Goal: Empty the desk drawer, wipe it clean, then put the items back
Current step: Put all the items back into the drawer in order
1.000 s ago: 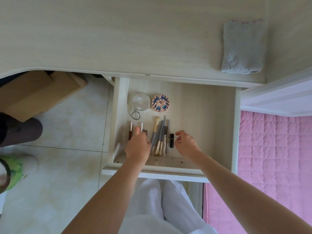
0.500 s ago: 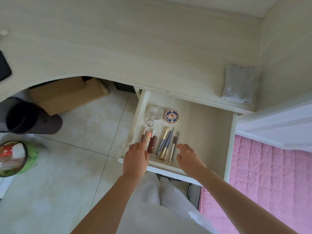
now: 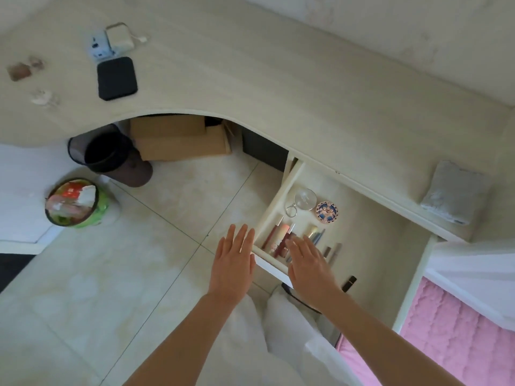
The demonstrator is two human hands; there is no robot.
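Both hands, left hand (image 3: 232, 267) and right hand (image 3: 310, 264), have come up flat and empty above the drawer (image 3: 370, 246), so the items (image 3: 284, 238) remain to be taken out

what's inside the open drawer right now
A round mirror, a patterned compact, lip tubes, brushes and a dark lipstick. The right hand covers the brushes' lower ends.
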